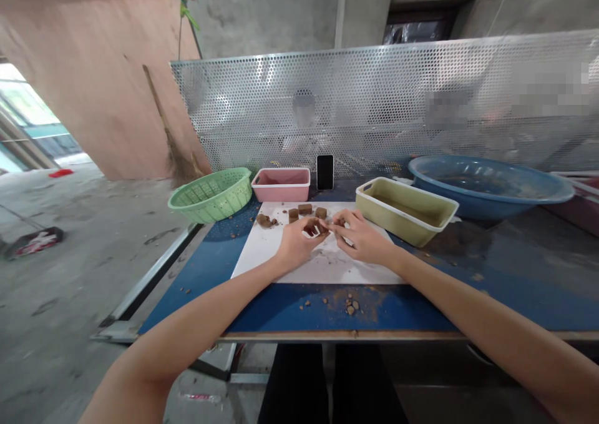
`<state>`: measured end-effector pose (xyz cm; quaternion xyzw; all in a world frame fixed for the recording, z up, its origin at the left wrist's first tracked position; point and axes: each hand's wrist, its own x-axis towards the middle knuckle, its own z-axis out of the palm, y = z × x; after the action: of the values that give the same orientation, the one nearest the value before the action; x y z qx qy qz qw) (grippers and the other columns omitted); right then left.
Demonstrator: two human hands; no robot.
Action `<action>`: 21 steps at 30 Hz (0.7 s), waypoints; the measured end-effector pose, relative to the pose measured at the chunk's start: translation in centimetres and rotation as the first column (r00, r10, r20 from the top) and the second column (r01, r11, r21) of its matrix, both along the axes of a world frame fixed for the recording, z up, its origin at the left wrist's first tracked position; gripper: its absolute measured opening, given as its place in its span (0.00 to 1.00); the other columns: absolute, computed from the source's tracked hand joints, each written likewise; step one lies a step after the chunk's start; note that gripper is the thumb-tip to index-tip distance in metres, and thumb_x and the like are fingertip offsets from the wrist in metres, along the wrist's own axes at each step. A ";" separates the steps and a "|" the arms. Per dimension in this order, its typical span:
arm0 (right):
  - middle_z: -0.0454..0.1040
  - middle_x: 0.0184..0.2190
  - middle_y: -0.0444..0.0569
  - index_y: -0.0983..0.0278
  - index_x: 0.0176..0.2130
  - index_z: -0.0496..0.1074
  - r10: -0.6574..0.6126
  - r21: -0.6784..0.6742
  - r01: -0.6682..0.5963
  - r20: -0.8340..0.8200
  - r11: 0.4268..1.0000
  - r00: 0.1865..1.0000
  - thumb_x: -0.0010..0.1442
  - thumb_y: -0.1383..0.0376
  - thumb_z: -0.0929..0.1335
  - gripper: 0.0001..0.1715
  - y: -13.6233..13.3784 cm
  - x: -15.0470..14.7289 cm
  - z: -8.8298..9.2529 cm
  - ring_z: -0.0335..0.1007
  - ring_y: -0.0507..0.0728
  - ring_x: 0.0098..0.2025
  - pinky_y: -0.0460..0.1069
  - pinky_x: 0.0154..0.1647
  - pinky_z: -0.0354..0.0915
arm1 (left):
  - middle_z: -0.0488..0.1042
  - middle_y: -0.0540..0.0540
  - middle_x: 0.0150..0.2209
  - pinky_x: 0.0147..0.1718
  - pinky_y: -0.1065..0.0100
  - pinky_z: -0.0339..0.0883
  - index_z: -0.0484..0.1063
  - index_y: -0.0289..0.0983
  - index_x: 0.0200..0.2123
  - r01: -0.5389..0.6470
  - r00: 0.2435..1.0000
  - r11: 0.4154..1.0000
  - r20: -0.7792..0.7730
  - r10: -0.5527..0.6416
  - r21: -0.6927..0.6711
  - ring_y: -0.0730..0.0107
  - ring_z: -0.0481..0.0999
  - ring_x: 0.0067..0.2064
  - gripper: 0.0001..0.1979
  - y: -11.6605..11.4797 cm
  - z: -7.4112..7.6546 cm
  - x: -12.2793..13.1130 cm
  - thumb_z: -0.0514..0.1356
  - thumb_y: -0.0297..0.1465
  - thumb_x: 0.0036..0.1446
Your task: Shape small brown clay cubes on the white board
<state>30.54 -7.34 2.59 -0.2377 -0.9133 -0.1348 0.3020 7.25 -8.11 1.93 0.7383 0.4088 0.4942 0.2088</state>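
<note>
Over the white board (262, 258), my left hand (299, 244) and my right hand (359, 238) meet fingertip to fingertip. The fingers of both are curled into a pinch; whatever sits between them is too small and covered to make out. Just beyond my left hand stand brown blocks that look like clay or earth: one block (293, 215) at the left, another block (305, 208) in the middle and a third block (321, 213) at the right. A rough brown lump (264, 220) lies by the board's left edge, with crumbs scattered about.
Behind the board are a pink basin (281, 192) and an upright phone (325, 173). A green basket (213, 196) stands left, a yellow-green tub (397, 215) and a large blue basin (491, 199) right. Loose pebbles (350, 306) lie near the table's front edge. A perforated metal panel (365, 112) rises behind.
</note>
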 end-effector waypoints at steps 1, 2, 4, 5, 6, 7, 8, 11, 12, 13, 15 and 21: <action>0.70 0.49 0.56 0.53 0.75 0.61 0.028 0.011 -0.028 -0.013 1.000 1.000 0.73 0.69 0.63 0.36 0.1 0.1 0.0 0.68 0.63 0.50 0.61 0.55 0.67 | 0.84 0.47 0.35 0.39 0.67 0.73 0.82 0.37 0.41 0.000 1.000 1.000 0.007 0.000 -0.001 0.68 0.80 0.35 0.10 0.0 0.0 0.0 0.72 0.35 0.58; 0.70 0.48 0.55 0.52 0.75 0.62 0.064 0.027 -0.063 -0.028 0.998 0.998 0.72 0.70 0.63 0.36 0.1 0.2 0.0 0.68 0.63 0.50 0.60 0.54 0.68 | 0.85 0.47 0.35 0.39 0.67 0.73 0.82 0.37 0.42 -0.005 1.000 1.000 0.013 0.005 -0.003 0.68 0.80 0.35 0.11 0.0 0.0 0.0 0.72 0.35 0.58; 0.70 0.48 0.54 0.50 0.74 0.62 0.110 0.042 -0.108 -0.060 0.993 0.992 0.71 0.71 0.64 0.37 0.2 0.3 0.0 0.68 0.62 0.49 0.59 0.54 0.68 | 0.84 0.47 0.35 0.39 0.66 0.73 0.82 0.38 0.42 -0.014 1.000 1.000 0.019 0.015 -0.007 0.68 0.79 0.34 0.11 -0.1 -0.1 0.0 0.72 0.36 0.58; 0.70 0.47 0.54 0.50 0.75 0.61 0.110 0.038 -0.108 -0.075 0.993 0.991 0.71 0.71 0.64 0.38 0.2 0.4 0.0 0.68 0.62 0.49 0.59 0.54 0.69 | 0.84 0.47 0.35 0.39 0.66 0.72 0.82 0.38 0.43 -0.014 1.000 1.000 0.022 0.014 -0.006 0.68 0.79 0.34 0.12 -0.1 0.0 0.0 0.72 0.36 0.58; 0.70 0.48 0.54 0.50 0.75 0.60 0.095 0.027 -0.093 -0.086 0.995 0.992 0.71 0.71 0.64 0.39 0.2 0.4 0.0 0.69 0.62 0.49 0.59 0.54 0.69 | 0.84 0.47 0.35 0.38 0.66 0.72 0.82 0.38 0.43 -0.009 1.000 1.000 0.025 0.009 -0.005 0.68 0.79 0.34 0.12 -0.2 0.0 0.0 0.73 0.37 0.57; 0.69 0.48 0.54 0.51 0.76 0.59 0.073 0.013 -0.073 -0.089 0.997 0.993 0.72 0.71 0.64 0.39 0.3 0.4 0.0 0.69 0.62 0.49 0.60 0.54 0.70 | 0.84 0.47 0.35 0.38 0.66 0.72 0.82 0.38 0.43 -0.002 1.000 1.000 0.031 0.002 -0.003 0.68 0.79 0.34 0.13 -0.2 0.0 0.0 0.73 0.37 0.57; 0.70 0.48 0.54 0.51 0.76 0.59 0.054 0.000 -0.054 -0.084 0.999 0.995 0.72 0.70 0.64 0.39 0.3 0.4 -0.1 0.69 0.62 0.49 0.60 0.55 0.70 | 0.84 0.47 0.35 0.38 0.66 0.72 0.83 0.38 0.43 0.006 0.999 1.000 0.039 -0.006 -0.004 0.67 0.78 0.34 0.13 -0.2 0.1 0.0 0.73 0.38 0.57; 0.71 0.47 0.53 0.50 0.74 0.63 0.041 0.000 -0.041 -0.064 0.999 0.997 0.73 0.69 0.64 0.36 0.5 0.4 -0.2 0.70 0.61 0.49 0.59 0.54 0.71 | 0.83 0.46 0.35 0.38 0.66 0.71 0.83 0.38 0.44 0.021 0.997 0.999 0.078 -0.018 -0.039 0.67 0.78 0.34 0.15 -0.2 0.2 0.0 0.74 0.39 0.56; 0.71 0.46 0.53 0.50 0.73 0.65 0.039 0.012 -0.038 -0.069 0.999 0.997 0.73 0.69 0.64 0.33 0.6 0.3 -0.3 0.70 0.61 0.49 0.59 0.54 0.71 | 0.84 0.46 0.36 0.38 0.66 0.71 0.83 0.37 0.44 0.029 0.994 0.998 0.104 -0.022 -0.064 0.67 0.78 0.35 0.16 -0.1 0.2 0.0 0.75 0.40 0.55; 0.72 0.46 0.53 0.51 0.72 0.67 0.027 0.027 -0.025 -0.086 0.999 0.996 0.74 0.67 0.64 0.31 0.7 0.3 -0.4 0.71 0.61 0.48 0.58 0.54 0.71 | 0.84 0.45 0.37 0.38 0.65 0.71 0.84 0.37 0.43 0.049 0.990 0.994 0.139 -0.036 -0.096 0.66 0.78 0.35 0.17 0.0 0.2 0.0 0.75 0.40 0.54; 0.73 0.45 0.53 0.52 0.69 0.71 -0.020 0.052 0.027 -0.129 0.998 0.991 0.76 0.63 0.66 0.26 0.8 0.2 -0.6 0.71 0.62 0.48 0.59 0.54 0.71 | 0.84 0.43 0.38 0.39 0.65 0.71 0.85 0.36 0.42 0.133 0.971 0.974 0.222 -0.091 -0.184 0.65 0.78 0.36 0.19 0.3 0.2 0.0 0.76 0.43 0.53; 0.73 0.43 0.55 0.57 0.59 0.79 -0.114 0.104 0.132 -0.166 0.986 0.980 0.74 0.52 0.70 0.20 0.8 -0.2 -0.9 0.70 0.63 0.46 0.59 0.52 0.71 | 0.84 0.40 0.44 0.42 0.65 0.70 0.86 0.35 0.44 0.456 0.811 0.768 0.567 -0.148 -0.451 0.66 0.79 0.41 0.30 0.5 0.0 0.6 0.81 0.49 0.42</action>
<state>30.37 -6.56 1.65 -0.2860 -0.8606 -0.1857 0.3782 7.87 -7.65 1.97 0.5457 0.3391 0.4812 0.5964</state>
